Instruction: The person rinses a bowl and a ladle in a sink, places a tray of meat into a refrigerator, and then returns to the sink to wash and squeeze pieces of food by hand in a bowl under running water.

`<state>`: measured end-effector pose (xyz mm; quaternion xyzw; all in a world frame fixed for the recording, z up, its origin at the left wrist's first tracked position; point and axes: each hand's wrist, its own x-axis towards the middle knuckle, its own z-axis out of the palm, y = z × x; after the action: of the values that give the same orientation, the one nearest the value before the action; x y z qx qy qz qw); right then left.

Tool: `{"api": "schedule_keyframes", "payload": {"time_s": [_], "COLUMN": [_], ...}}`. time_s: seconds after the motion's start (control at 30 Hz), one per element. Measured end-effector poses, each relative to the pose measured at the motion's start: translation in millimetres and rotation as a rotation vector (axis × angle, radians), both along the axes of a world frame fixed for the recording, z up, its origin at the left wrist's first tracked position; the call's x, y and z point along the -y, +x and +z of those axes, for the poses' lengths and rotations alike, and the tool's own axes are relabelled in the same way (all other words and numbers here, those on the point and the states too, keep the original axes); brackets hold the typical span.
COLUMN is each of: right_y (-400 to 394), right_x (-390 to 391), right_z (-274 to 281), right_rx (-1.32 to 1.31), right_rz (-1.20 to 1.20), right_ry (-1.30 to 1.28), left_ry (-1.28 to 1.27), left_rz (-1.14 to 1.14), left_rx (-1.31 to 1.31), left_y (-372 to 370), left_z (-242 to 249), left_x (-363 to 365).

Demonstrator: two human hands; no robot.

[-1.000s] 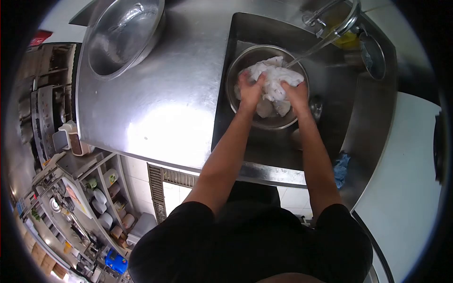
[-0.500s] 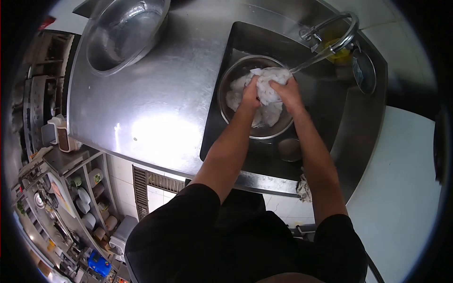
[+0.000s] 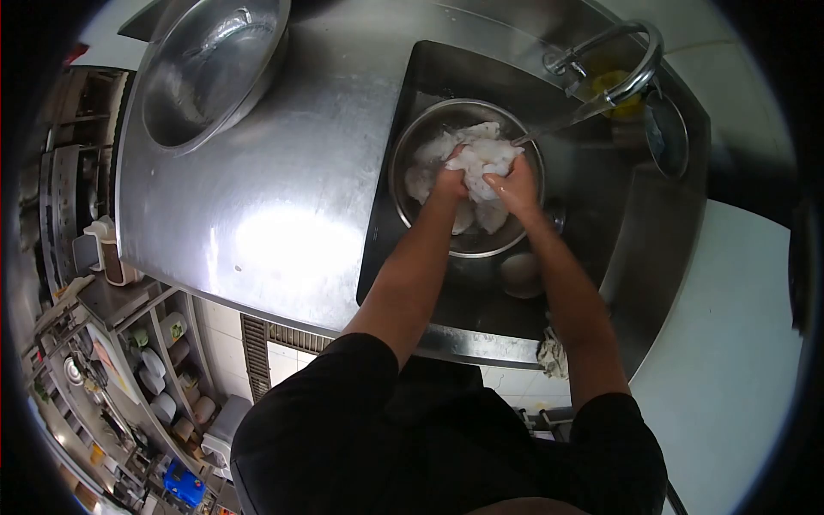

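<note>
Both hands hold a soft, wet, white piece (image 3: 483, 163) of what looks like raw seafood or meat; its exact kind does not show. My left hand (image 3: 451, 178) is closed on its left side. From the right, my right hand (image 3: 515, 187) grips it, thumb on top. Under and around the hands, more white pieces (image 3: 491, 215) lie in a round metal bowl (image 3: 468, 254), which stands in the sink (image 3: 584, 249). A stream of water (image 3: 560, 125) runs from the curved faucet (image 3: 650, 64) onto the right side of the held piece.
A large metal basin (image 3: 215, 81) rests on the steel counter (image 3: 335, 137) at left. In the sink is a round object (image 3: 521, 275). A crumpled cloth (image 3: 553, 354) hangs at the front edge. A yellow item (image 3: 620, 89) and a round dark-centred object (image 3: 667, 135) are near the faucet.
My hands have come slightly down and the held white piece has shifted shape between them. More of the pieces behind it now shows. The view has moved slightly.
</note>
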<state>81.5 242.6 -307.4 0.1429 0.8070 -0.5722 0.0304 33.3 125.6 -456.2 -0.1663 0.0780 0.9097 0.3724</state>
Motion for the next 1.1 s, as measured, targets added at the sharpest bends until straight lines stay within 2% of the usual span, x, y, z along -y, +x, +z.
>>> {"api": "schedule_keyframes", "payload": {"time_s": [0.07, 0.17, 0.27, 0.37, 0.47, 0.53, 0.67, 0.7, 0.77, 0.8, 0.83, 0.87, 0.9, 0.93, 0.97, 1.03, 1.1], "right_y": [-4, -8, -9, -6, 3, 3, -3, -8, -22, -27, -31, -37, -42, -47, -50, -51, -52], "right_x": [-10, -25, -30, -27, -19, -15, -21, -26, -29, -19, -21, -26, -24, -20, -17, -13, -2], "right_z": [-8, -25, -32, -22, 3, 19, 20, 11, -10, 17, 9, -10, -13, -18, -36, -81, -69], "right_rx": [0.016, 0.003, -0.041, -0.01, -0.021, -0.059, -0.236, -0.156, 0.0, -0.074, -0.05, -0.024, 0.003, 0.061, 0.066, 0.083, 0.095], "right_rz": [-0.015, -0.04, -0.038, 0.021, 0.187, 0.272, 0.394, 0.333, 0.214, 0.128, 0.103, 0.079, 0.056, 0.013, -0.072, -0.243, -0.38], "right_ry": [-0.076, -0.006, 0.067, 0.001, 0.391, 0.381, 0.43, 0.417, 0.383, 0.347, 0.306, 0.265, 0.224, 0.313, 0.248, 0.121, -0.116], "left_ry": [0.025, -0.241, -0.241, -0.161, -0.324, -0.483, -0.812, -0.829, -0.795, -0.658, -0.504, -0.405, -0.294, -0.228, -0.161, -0.055, -0.007], "left_rz": [-0.032, 0.091, -0.034, -0.031, 0.03, -0.189, -0.453, -0.464, -0.4, -0.271, -0.151, -0.037, 0.071, 0.17, 0.269, 0.27, 0.289], "left_rx": [0.02, -0.034, 0.131, 0.034, 0.224, 0.192, 0.193, 0.194, 0.198, 0.168, 0.146, 0.139, 0.133, 0.143, 0.154, 0.155, 0.078], "left_y": [-4, -5, -20, -19, -28, -35, -34, -32, -22, -13, -5, 3, 8, 20, 26, 28, 28], "left_z": [-8, -7, -16, 2, -64, -74, 48, 69, 84, 50, 16, 11, 23, 35, 50, 48, 48], "left_x": [-8, -23, -30, -24, -40, -33, 4, 5, 3, -4, -11, -18, -21, -29, -30, -26, -24]}}
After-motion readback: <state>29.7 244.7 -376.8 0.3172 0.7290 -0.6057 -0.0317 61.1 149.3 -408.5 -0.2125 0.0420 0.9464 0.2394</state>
